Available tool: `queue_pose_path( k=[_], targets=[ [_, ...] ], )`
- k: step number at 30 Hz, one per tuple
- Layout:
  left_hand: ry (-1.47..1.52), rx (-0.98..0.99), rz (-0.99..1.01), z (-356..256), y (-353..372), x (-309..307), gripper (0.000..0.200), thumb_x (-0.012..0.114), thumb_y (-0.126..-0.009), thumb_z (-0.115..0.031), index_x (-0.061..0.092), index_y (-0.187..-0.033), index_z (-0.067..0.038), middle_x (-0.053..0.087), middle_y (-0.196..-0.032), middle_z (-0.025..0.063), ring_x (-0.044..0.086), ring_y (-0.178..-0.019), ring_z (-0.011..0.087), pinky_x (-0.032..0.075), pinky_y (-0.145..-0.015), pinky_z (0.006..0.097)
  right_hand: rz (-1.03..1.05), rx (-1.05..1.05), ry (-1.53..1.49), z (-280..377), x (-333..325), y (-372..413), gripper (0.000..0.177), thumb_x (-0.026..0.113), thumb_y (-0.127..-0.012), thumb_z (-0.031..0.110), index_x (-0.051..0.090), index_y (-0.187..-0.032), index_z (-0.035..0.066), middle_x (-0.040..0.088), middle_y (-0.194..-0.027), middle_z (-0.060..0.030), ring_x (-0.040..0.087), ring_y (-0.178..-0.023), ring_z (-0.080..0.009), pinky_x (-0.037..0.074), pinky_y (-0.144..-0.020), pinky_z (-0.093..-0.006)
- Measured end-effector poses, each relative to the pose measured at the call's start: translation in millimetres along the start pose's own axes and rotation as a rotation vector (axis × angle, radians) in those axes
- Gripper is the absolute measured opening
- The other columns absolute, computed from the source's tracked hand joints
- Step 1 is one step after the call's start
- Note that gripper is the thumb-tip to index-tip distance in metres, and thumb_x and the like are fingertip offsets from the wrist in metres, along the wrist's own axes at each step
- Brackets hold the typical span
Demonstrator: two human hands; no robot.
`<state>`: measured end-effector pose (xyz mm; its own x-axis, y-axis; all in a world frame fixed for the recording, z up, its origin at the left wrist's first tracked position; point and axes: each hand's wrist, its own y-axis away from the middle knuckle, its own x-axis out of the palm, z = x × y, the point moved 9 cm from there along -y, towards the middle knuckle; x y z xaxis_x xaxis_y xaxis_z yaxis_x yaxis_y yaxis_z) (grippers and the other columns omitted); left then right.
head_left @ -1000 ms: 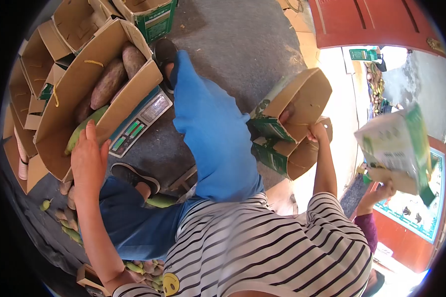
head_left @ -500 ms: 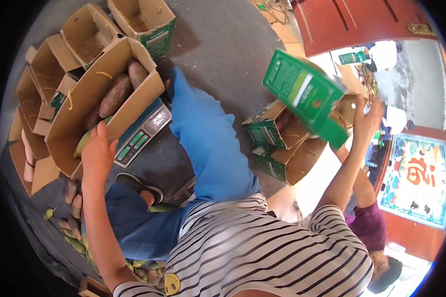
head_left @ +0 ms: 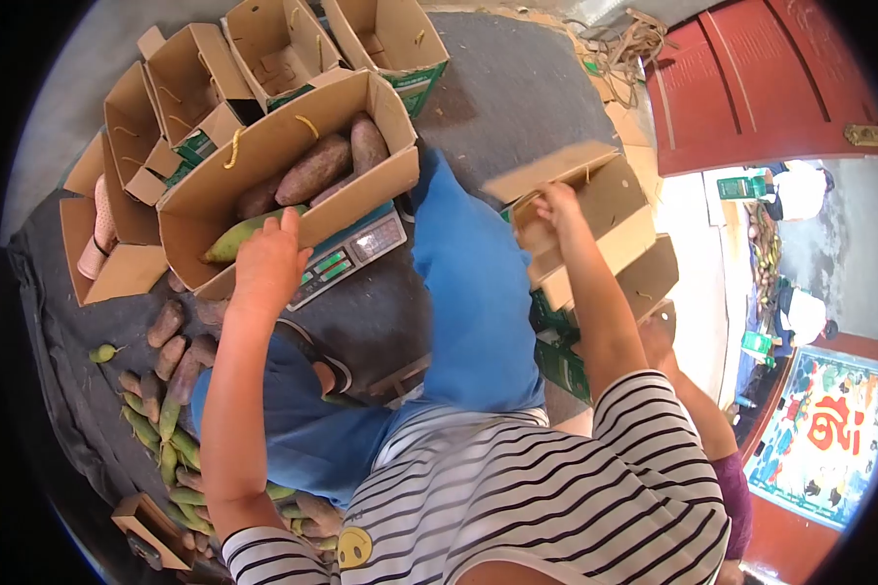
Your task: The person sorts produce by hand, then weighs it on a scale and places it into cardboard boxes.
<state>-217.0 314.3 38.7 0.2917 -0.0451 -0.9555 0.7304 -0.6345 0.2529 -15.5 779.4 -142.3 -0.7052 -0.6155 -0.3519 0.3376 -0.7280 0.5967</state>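
Note:
My left hand (head_left: 266, 263) grips the near wall of an open cardboard box (head_left: 361, 190) that rests on a digital scale (head_left: 349, 255). Inside the box lie purple-brown sweet potatoes (head_left: 314, 168) and a green mango (head_left: 244, 234). My right hand (head_left: 553, 203) holds the flap of another open cardboard box (head_left: 605, 210), lifted over stacked green-printed boxes (head_left: 563, 361) to my right. My blue trouser legs (head_left: 473, 292) stretch between the two boxes.
Several empty open boxes (head_left: 205, 83) stand beyond the scale. Loose sweet potatoes and mangoes (head_left: 166, 390) lie on the dark mat at the left. Another person's purple sleeve (head_left: 732, 487) shows at the lower right. A red door (head_left: 761, 78) stands at the upper right.
My right hand let go of the green box it held high and now grips the flap of a plain box nearer me. My left hand stayed on the box on the scale.

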Motion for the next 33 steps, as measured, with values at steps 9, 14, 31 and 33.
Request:
queue_pose_path(
  k=[9, 14, 31, 33],
  targets=[
    [-0.010, -0.032, 0.049, 0, -5, -1, 0.055, 0.069, -0.079, -0.022, 0.044, -0.124, -0.002, 0.058, -0.102, 0.0175, 0.061, -0.090, 0.0346, 0.050, -0.075, 0.0418, -0.504, -0.288, -0.040, -31, 46, -6, 0.032, 0.058, -0.074, 0.004, 0.058, -0.106, 0.000, 0.066, -0.089, -0.0132, 0.062, -0.095, -0.0347, 0.049, -0.083, -0.0412],
    [-0.016, -0.042, 0.037, 2, -5, 2, 0.053, 0.070, -0.079, -0.022, 0.045, -0.122, -0.003, 0.058, -0.100, 0.0161, 0.060, -0.092, 0.0332, 0.049, -0.077, 0.0418, -0.305, -0.572, 0.398, 31, 44, 14, 0.035, 0.054, -0.076, 0.006, 0.056, -0.110, 0.003, 0.065, -0.100, -0.0218, 0.062, -0.098, -0.0352, 0.048, -0.086, -0.0407],
    [-0.059, -0.005, -0.045, 2, -6, -1, 0.032, 0.057, -0.078, -0.006, 0.050, -0.110, -0.004, 0.059, -0.085, 0.0099, 0.063, -0.081, 0.0255, 0.048, -0.069, 0.0362, -0.030, -1.017, 0.896, 276, 265, -93, 0.043, 0.051, -0.081, 0.011, 0.058, -0.122, 0.014, 0.063, -0.114, -0.0148, 0.060, -0.106, -0.0319, 0.046, -0.090, -0.0393],
    [-0.049, -0.005, -0.047, 3, -6, -2, 0.030, 0.058, -0.076, -0.005, 0.050, -0.106, -0.004, 0.059, -0.082, 0.0099, 0.063, -0.079, 0.0251, 0.048, -0.068, 0.0362, 0.022, -1.035, 0.878, 281, 272, -74, 0.041, 0.049, -0.081, 0.009, 0.059, -0.120, 0.012, 0.063, -0.114, -0.0149, 0.060, -0.106, -0.0313, 0.046, -0.090, -0.0385]
  ],
)
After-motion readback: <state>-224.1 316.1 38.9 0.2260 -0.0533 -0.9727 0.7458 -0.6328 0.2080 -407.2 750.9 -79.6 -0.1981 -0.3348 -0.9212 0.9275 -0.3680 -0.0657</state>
